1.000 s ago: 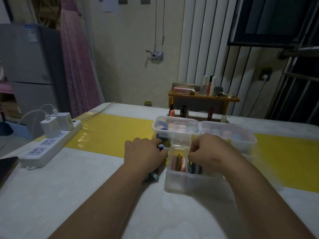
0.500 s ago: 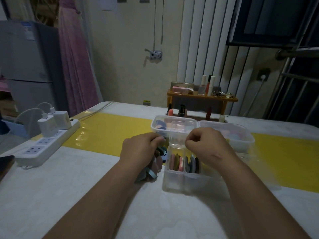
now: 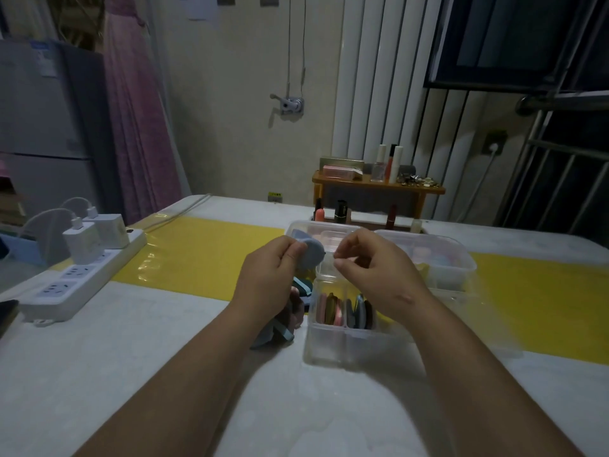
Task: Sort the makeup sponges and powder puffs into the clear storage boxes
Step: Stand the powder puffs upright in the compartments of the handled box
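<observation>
My left hand (image 3: 270, 275) pinches a round blue-grey powder puff (image 3: 311, 257) and holds it up above the table. My right hand (image 3: 375, 272) hovers just right of the puff with its fingers curled and nothing visible in them. Below it stands a clear divided box (image 3: 329, 346) with pink puffs (image 3: 329, 311) and blue puffs (image 3: 361, 313) on edge. More blue and teal puffs (image 3: 280, 333) lie under my left wrist. Two larger clear boxes sit behind, one at the left (image 3: 296, 227) and one at the right (image 3: 461, 262), both holding pale sponges.
A white power strip (image 3: 75, 285) with two chargers (image 3: 95, 239) lies at the left. A yellow strip (image 3: 211, 249) runs across the white table. At the far edge, a small wooden shelf (image 3: 375, 188) carries bottles and lipsticks. A dark phone (image 3: 6, 311) pokes in at the left edge.
My left hand rose from the pile beside the box with the blue-grey puff in its fingers. My right hand lifted from the divided box toward the puff.
</observation>
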Motion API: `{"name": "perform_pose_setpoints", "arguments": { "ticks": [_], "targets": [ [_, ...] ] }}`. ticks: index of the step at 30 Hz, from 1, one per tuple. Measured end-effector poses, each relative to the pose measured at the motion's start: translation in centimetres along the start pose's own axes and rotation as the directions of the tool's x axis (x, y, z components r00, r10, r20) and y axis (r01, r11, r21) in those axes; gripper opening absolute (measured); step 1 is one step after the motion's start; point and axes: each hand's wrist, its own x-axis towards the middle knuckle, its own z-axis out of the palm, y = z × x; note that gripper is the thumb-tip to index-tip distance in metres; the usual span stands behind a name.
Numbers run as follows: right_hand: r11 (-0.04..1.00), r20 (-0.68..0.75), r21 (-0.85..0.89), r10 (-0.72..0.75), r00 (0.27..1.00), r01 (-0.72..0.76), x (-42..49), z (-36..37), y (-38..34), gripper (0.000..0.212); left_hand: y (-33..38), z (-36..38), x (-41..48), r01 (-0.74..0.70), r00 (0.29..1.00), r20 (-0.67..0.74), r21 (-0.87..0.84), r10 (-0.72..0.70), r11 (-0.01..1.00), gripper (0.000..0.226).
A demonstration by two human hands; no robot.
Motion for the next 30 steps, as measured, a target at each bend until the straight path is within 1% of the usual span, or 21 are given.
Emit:
{"name": "perform_pose_setpoints", "arguments": {
  "ticks": [2,4,6,7,8,10,12,14,17,20,23,27,30],
  "targets": [
    [0.999,0.009,0.039,-0.022,1.000,0.021,0.0,0.1,-0.3,0.014,0.4,0.2,-0.1,0.005,0.999,0.050,-0.057,-0.002,0.998,0.030],
    [0.998,0.018,0.029,-0.047,0.999,0.046,-0.1,0.1,-0.6,0.020,0.6,0.4,-0.1,0.009,0.996,0.091,-0.112,0.001,0.994,0.030],
    [0.998,0.007,0.010,-0.055,0.998,0.055,-0.1,0.0,-0.6,0.025,0.7,0.4,-0.2,0.000,0.995,0.095,-0.137,0.014,0.991,0.028],
    [0.998,-0.002,0.012,-0.056,0.998,0.056,-0.1,-0.1,-0.6,0.025,0.6,0.3,-0.2,-0.011,0.995,0.094,-0.124,0.023,0.992,0.026],
    [0.998,-0.013,0.026,-0.054,0.998,0.054,-0.1,-0.2,-0.5,0.023,0.4,0.1,-0.2,-0.030,0.994,0.100,-0.078,0.038,0.996,0.024],
    [0.998,-0.041,0.051,-0.044,0.998,0.046,-0.1,-0.7,-0.6,0.018,0.0,-0.4,-0.1,-0.099,0.989,0.125,0.117,0.084,0.988,0.025],
    [0.999,-0.066,0.037,-0.020,0.998,0.023,0.2,-1.3,-0.6,0.015,-0.5,-0.8,0.1,-0.159,0.982,0.147,0.307,0.118,0.938,0.033],
    [1.000,-0.078,0.015,0.011,0.997,-0.010,0.4,-1.9,-0.5,0.015,-0.9,-0.9,0.3,-0.193,0.978,0.151,0.365,0.146,0.911,0.036],
    [0.999,-0.088,-0.041,0.023,0.996,-0.026,0.5,-2.6,-0.3,0.017,-1.1,-0.9,0.2,-0.227,0.971,0.163,0.372,0.177,0.900,0.028],
    [0.995,-0.095,-0.099,0.006,0.995,-0.015,0.0,-3.0,0.4,0.018,-1.0,-0.8,0.0,-0.237,0.966,0.175,0.323,0.188,0.916,0.023],
    [0.996,-0.112,-0.082,0.037,0.993,-0.046,-0.4,-3.2,1.4,0.016,-0.5,-0.4,-0.2,-0.253,0.960,0.190,0.286,0.204,0.924,0.027],
    [0.995,-0.142,-0.080,0.048,0.989,-0.060,-1.2,-3.3,2.4,0.017,-0.1,-0.2,-0.7,-0.270,0.952,0.225,0.294,0.208,0.917,0.022],
    [0.994,-0.173,-0.084,0.057,0.983,-0.072,-1.6,-3.8,2.3,0.017,0.0,-0.1,-0.8,-0.249,0.952,0.248,0.300,0.177,0.921,0.020]
  ]
}}
